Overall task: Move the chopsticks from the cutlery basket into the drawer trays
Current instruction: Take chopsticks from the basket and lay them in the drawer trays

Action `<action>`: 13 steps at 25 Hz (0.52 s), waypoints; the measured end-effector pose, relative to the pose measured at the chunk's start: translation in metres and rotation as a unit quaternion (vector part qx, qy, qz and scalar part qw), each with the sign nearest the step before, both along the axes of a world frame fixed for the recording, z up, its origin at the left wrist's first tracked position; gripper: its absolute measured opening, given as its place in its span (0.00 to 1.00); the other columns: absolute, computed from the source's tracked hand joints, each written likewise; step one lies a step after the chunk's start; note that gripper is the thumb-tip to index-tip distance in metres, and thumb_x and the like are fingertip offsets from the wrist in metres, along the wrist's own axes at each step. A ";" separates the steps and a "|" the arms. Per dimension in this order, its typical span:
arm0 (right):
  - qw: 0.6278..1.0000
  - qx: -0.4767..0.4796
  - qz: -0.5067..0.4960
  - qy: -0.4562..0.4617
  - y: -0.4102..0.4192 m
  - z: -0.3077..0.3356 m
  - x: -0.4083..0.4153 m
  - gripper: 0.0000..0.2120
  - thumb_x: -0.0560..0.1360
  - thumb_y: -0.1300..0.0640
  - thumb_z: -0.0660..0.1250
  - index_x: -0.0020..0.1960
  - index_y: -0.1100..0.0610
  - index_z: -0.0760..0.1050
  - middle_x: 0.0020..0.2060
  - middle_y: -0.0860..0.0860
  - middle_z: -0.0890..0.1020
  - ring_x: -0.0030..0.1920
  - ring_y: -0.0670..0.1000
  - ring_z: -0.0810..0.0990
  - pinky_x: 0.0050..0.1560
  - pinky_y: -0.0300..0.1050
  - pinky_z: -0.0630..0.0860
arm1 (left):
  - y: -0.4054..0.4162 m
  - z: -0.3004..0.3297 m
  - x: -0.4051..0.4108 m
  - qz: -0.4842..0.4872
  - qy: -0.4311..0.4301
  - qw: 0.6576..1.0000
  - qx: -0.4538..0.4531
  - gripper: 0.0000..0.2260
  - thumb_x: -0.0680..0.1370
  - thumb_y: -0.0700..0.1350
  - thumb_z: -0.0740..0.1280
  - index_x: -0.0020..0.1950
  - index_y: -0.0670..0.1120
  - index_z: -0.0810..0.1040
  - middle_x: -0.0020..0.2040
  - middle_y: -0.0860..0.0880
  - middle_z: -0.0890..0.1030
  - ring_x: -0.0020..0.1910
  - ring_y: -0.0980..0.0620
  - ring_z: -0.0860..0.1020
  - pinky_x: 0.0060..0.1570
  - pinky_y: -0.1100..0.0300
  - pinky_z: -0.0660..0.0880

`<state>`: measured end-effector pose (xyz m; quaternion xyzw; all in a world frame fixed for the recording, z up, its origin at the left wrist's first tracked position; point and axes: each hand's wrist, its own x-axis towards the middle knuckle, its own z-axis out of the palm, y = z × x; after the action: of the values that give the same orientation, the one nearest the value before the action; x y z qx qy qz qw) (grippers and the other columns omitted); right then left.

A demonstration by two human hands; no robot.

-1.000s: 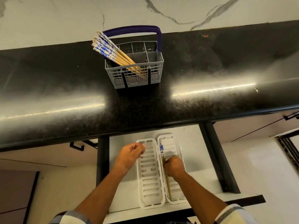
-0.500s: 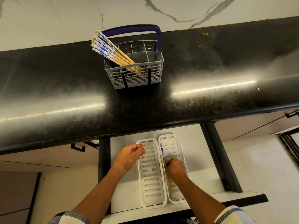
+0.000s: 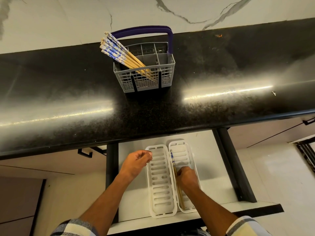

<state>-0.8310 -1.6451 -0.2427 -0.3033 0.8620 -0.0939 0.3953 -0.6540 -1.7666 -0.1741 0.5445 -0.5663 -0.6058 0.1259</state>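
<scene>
Looking down past the black counter [image 3: 68, 92], I see the open drawer [image 3: 213, 167] below it with two white slotted trays side by side, the left tray [image 3: 161, 183] bare and the right tray [image 3: 185, 159] in use. On the counter, well apart from the drawer, stands the grey basket [image 3: 146, 72] with its purple handle [image 3: 141, 30]; a bundle of chopsticks [image 3: 119, 52] leans out of its left front compartment, patterned ends up and to the left.

My right hand [image 3: 186, 178] is down in the right tray, fingers curled over one chopstick [image 3: 173, 160] that lies along the tray's left wall, its blue-patterned end pointing toward the counter. I think the fingers are settling it flat, but the hand hides the contact, so I can't say whether they pinch it or only press on it. My left hand [image 3: 136, 163] hovers at the left tray's far-left corner, loosely curled, holding nothing that I can make out.

I judge this to be the placing step for an early chopstick, with most of the load waiting in the basket. Next calls for letting go, lifting both hands clear of the drawer, reaching up to the basket, and drawing chopsticks out along their lean so the basket doesn't tip.
</scene>
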 end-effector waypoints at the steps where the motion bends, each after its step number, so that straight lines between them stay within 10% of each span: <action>1: 1.000 -0.002 0.000 0.000 0.001 0.000 0.000 0.08 0.77 0.63 0.65 0.44 0.61 0.82 0.40 0.55 0.85 0.41 0.54 0.84 0.46 0.48 0.84 | 0.000 0.000 0.000 -0.001 -0.002 1.000 -0.001 0.06 0.79 0.50 0.67 0.48 0.51 0.84 0.46 0.50 0.86 0.50 0.52 0.83 0.57 0.54 0.80; 13: 0.971 -0.216 0.099 -0.024 -0.052 0.142 -0.024 0.05 0.76 0.53 0.71 0.45 0.42 0.80 0.38 0.41 0.84 0.36 0.38 0.81 0.33 0.26 0.71 | -0.048 0.058 0.030 0.115 0.065 0.986 -0.102 0.07 0.79 0.47 0.68 0.45 0.52 0.85 0.43 0.49 0.87 0.46 0.50 0.85 0.43 0.60 0.81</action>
<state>-0.8548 -1.6973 -0.1003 -0.4631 0.7773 -0.2454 0.3479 -0.6236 -1.8144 -0.1160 0.5495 -0.5495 -0.5607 0.2860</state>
